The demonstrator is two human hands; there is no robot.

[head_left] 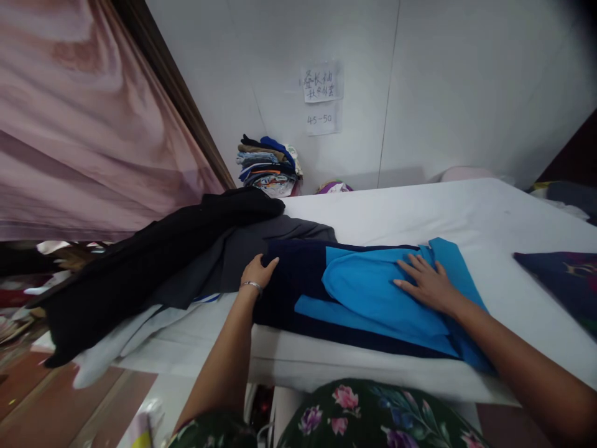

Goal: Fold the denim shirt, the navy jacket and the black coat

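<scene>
A navy and bright blue garment [373, 283] lies partly folded on the white-covered table [466, 211], one blue sleeve laid across its middle. My right hand [426, 283] rests flat on the blue part with fingers spread. At the navy end is my left hand [255, 274], wearing a bracelet; its thumb and index finger are apart and touch the cloth, and the other fingers are mostly hidden. Just left of that hand, a dark grey garment [233, 264] and a long black garment [158, 246] lie heaped over white cloth.
A stack of folded clothes [268, 165] stands beyond the table's far edge by the wall. A dark patterned garment [566, 280] lies at the right. Pink curtain [93, 124] hangs at the left. Two paper notes [323, 96] are stuck on the wall.
</scene>
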